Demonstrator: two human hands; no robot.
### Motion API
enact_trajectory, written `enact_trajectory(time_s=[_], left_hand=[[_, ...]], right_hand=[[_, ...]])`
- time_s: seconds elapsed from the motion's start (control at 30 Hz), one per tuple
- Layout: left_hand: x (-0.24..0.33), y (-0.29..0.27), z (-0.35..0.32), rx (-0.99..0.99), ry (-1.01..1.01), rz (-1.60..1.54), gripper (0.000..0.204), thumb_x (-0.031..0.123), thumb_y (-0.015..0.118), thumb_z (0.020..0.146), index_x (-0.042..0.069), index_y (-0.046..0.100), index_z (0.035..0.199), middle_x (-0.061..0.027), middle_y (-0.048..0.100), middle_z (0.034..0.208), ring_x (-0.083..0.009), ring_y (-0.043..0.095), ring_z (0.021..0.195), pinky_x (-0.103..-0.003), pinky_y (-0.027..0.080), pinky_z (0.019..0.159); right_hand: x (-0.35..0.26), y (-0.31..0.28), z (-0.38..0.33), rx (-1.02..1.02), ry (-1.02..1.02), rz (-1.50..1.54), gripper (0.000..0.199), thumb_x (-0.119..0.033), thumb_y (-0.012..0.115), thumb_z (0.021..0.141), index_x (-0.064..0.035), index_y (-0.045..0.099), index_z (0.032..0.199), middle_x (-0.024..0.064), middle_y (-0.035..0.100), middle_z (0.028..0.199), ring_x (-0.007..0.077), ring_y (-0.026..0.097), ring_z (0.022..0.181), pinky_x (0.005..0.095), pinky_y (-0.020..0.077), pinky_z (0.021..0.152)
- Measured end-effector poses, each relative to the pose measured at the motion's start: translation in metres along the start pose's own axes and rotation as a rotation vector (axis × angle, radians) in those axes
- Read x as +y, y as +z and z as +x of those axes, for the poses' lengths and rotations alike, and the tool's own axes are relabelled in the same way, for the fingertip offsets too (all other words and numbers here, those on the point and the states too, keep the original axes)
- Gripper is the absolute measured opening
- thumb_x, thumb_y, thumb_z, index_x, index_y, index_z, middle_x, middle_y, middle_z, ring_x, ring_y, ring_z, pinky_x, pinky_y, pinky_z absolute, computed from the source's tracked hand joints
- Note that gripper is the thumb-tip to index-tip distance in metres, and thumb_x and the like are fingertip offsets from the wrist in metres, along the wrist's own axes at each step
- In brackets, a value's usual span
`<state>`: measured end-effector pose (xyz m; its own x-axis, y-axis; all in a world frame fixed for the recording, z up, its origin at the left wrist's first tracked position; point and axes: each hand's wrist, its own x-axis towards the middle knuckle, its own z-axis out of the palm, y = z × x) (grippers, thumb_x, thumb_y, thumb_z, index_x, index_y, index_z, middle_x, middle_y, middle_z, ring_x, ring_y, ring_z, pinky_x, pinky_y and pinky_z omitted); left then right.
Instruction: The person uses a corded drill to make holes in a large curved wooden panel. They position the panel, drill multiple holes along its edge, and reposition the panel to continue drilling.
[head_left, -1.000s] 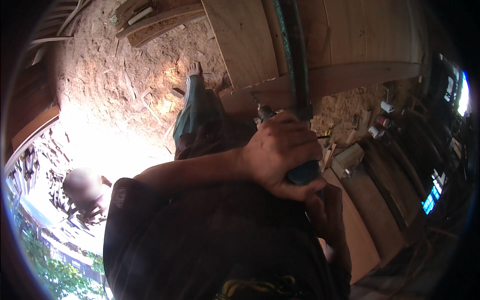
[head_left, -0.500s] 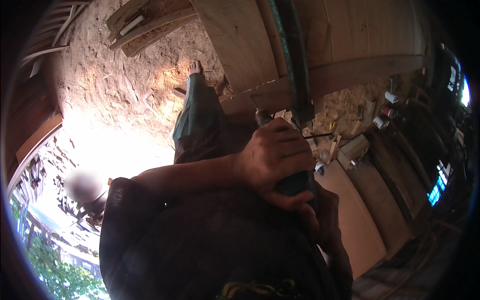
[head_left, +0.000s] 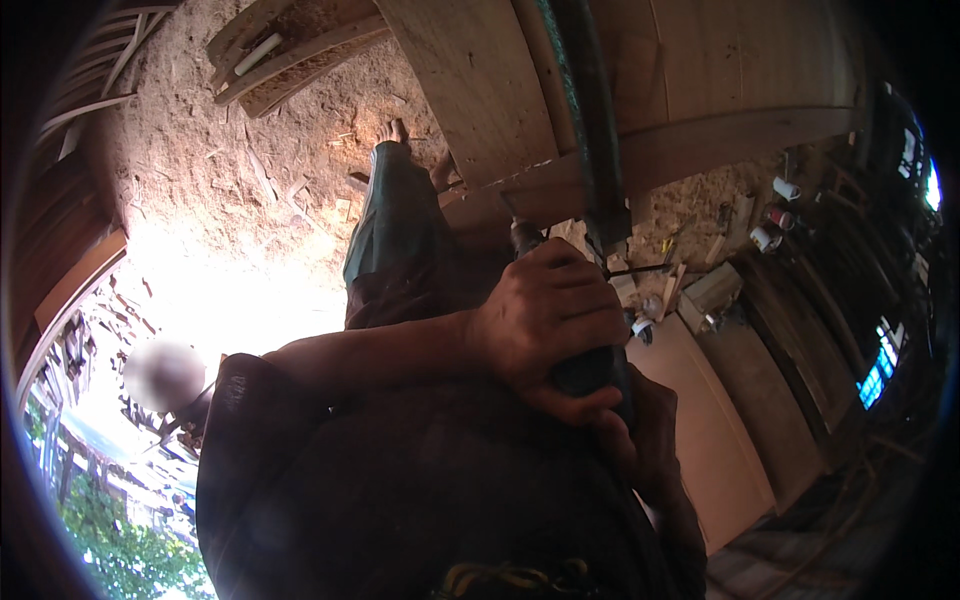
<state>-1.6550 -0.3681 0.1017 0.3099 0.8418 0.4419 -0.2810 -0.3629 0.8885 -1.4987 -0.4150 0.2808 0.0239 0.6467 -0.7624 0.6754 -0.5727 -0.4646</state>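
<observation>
A dark power drill (head_left: 582,372) is held in both hands against my body. My left hand (head_left: 552,318) wraps over the top of its body with closed fingers. Lower down, my right hand (head_left: 652,425) grips the rear of the drill, partly hidden behind the left one. The chuck (head_left: 524,236) points away from me, and a thin bit reaches to the edge of a wooden board (head_left: 680,152). Whether the tip has entered the wood cannot be made out. Just right of the drill, a long green metal bar clamp (head_left: 590,120) crosses the wood.
A wide plank (head_left: 470,80) lies beyond the board's edge. Curved timber pieces (head_left: 310,60) rest on the shavings-covered ground at far left. Large boards (head_left: 705,430) and dark timbers stand at right, near white containers (head_left: 786,188). Another person (head_left: 165,375) appears at the left rim.
</observation>
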Motion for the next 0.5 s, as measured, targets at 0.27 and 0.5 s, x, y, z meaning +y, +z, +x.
enact_trajectory(time_s=[0.27,0.5], left_hand=[[-0.0004,-0.0009,0.0000,0.009,-0.006,0.003,0.047,0.048,0.075,0.083,0.004,0.073,0.100,-0.0084,0.076,0.096,-0.0271,0.075,0.084,-0.042,0.052,0.079],[-0.0028,-0.0039,-0.0016,0.007,-0.025,-0.031,0.046,0.048,0.082,0.080,0.008,0.074,0.101,-0.0086,0.074,0.097,-0.0281,0.073,0.089,-0.042,0.052,0.083]], right_hand=[[0.0012,0.0001,0.0036,-0.018,-0.019,-0.020,0.058,-0.047,0.079,0.094,0.0060,0.067,0.115,0.0239,0.075,0.090,0.0425,0.079,0.084,0.0477,0.0609,0.074],[0.0024,0.0024,0.0039,-0.017,-0.020,-0.060,0.058,-0.047,0.081,0.094,0.0056,0.066,0.113,0.0233,0.075,0.087,0.0425,0.079,0.082,0.0472,0.0602,0.071]])
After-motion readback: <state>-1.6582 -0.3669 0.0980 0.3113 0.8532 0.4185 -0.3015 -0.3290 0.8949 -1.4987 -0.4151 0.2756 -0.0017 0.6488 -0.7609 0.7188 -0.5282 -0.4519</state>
